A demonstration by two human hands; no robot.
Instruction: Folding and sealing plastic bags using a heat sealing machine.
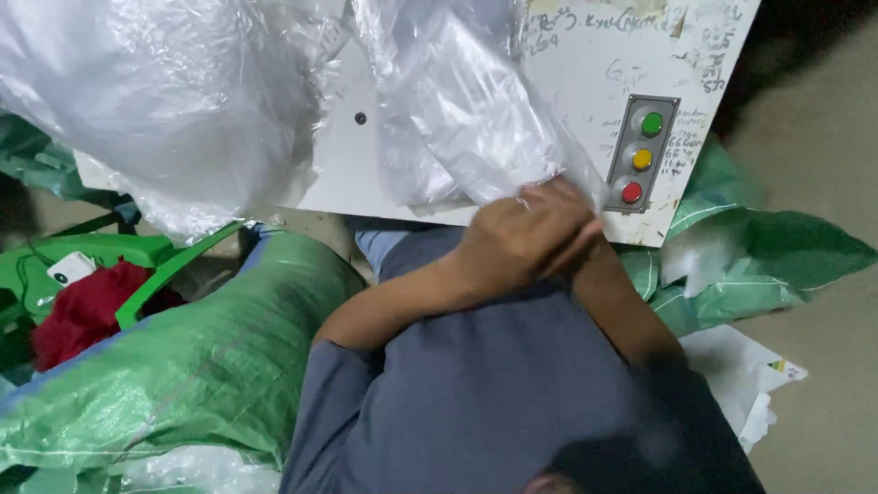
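My left hand point(521, 229) lies at the near edge of a white table top point(347, 174), fingers closed on the lower end of a crumpled clear plastic bag point(476, 119). The bag runs up and away across the table. My right hand point(586, 240) comes in from the right and sits under the left hand. Only its wrist and edge show, and its fingers are hidden. Both forearms cross in front of my grey shirt.
A large heap of clear plastic film point(155, 101) covers the table's left part. A grey button box point(643, 155) with green, yellow and red buttons sits on the table's right. Green woven sacks point(183, 366) lie left and right, with a red cloth point(87, 311) and papers point(759, 375) nearby.
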